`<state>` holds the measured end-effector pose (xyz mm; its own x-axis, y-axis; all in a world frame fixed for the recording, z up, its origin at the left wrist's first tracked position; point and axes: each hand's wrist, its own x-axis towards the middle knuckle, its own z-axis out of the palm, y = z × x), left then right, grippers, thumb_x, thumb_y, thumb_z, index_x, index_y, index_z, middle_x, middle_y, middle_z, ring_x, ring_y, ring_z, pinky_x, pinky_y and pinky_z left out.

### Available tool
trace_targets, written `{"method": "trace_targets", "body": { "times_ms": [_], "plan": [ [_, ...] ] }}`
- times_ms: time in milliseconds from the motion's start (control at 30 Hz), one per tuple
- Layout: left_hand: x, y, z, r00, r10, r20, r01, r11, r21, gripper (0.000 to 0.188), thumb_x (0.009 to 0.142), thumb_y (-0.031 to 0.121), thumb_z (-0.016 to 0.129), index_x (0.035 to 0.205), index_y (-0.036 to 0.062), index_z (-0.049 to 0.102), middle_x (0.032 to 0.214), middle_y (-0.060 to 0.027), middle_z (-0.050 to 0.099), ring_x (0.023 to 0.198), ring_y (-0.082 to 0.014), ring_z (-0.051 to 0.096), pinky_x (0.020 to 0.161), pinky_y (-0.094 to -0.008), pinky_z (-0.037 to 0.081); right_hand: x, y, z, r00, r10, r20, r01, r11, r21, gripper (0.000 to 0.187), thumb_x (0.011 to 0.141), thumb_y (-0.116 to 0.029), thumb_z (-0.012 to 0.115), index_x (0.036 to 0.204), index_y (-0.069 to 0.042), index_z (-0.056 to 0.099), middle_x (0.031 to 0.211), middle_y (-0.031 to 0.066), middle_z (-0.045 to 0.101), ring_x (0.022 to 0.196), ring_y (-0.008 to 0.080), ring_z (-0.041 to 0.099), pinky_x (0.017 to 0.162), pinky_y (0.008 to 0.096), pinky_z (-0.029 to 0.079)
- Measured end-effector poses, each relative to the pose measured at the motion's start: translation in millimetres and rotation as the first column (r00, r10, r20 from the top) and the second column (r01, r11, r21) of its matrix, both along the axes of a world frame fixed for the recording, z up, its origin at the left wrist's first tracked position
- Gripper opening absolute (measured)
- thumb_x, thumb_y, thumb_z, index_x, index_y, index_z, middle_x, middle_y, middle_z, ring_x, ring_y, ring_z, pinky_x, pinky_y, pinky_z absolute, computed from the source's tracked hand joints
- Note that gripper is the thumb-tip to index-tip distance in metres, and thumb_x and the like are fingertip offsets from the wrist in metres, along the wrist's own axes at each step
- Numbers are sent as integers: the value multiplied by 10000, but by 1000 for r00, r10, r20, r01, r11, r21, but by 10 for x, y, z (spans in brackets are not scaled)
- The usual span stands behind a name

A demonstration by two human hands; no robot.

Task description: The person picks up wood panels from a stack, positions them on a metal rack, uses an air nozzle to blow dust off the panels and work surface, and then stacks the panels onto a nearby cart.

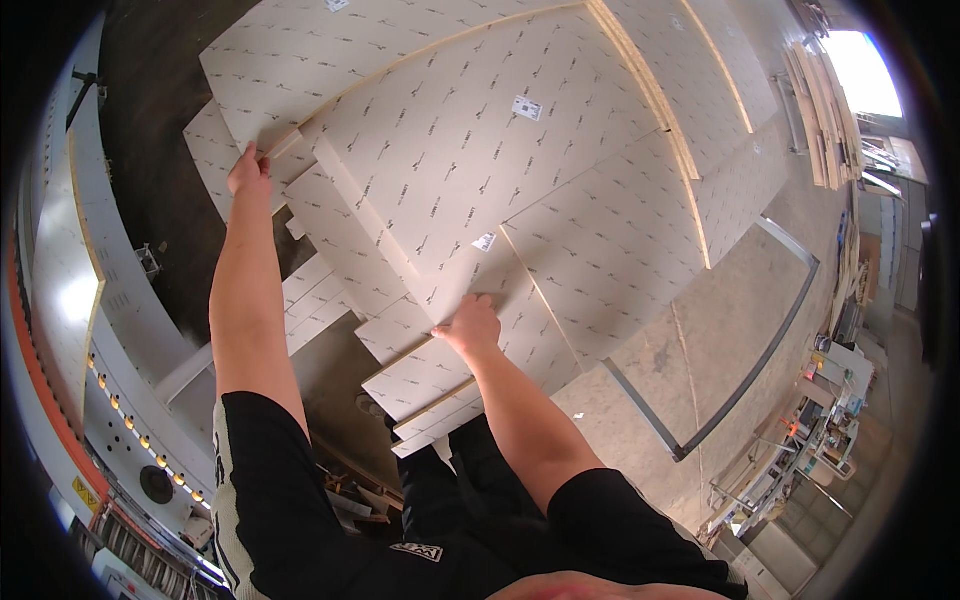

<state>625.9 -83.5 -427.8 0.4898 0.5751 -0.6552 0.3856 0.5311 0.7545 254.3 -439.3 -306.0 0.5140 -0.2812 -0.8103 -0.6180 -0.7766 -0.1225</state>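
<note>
Several pale boards with a repeated dark print lie stacked and overlapping in front of me. At the far left, my left hand (250, 172) is closed on the edge of a printed board (440, 130), its thumb and fingers near a bare wood-coloured edge. Nearer to me, my right hand (472, 325) grips by the near corner of the boards, its thumb pointing left and its fingers bent over the surface. The undersides of both grips are hidden. Small printed boards (420, 378) stick out in steps below my right hand. White labels (527, 108) are stuck on the boards.
On the left stands a large pale machine with an orange edge (28, 340) and a row of yellow rollers (131, 428). A grey metal frame (755, 390) lies on the floor at right. Wooden boards (822, 115) lean at far right, above a cluttered workbench (800, 440).
</note>
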Motion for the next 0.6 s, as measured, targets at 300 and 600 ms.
{"method": "trace_targets", "body": {
  "times_ms": [300, 600],
  "plan": [
    [-1593, -360, 38, 945, -203, 257, 258, 944, -204, 244, 937, -29, 662, 1163, 56, 626, 1001, -55, 665, 856, -177, 650, 709, -306, 568, 20, -28, 4, 1000, 13, -13, -13, 1000, -8, 792, 682, -455, 915, 1232, 1, 573, 1258, 197, 556, 1124, 344, 653, 941, 414, 556],
    [-3755, -836, 677, 985, -152, -82, 110, 918, -380, 232, 1032, 278, 606, 1196, 114, 592, 1154, -13, 672, 1033, -189, 649, 881, -402, 544, 27, 28, 31, 998, 42, -38, -43, 999, -24, 797, 685, -468, 913, 1252, -23, 573, 1277, 171, 539, 1141, 319, 642, 938, 409, 559]
  ]
}}
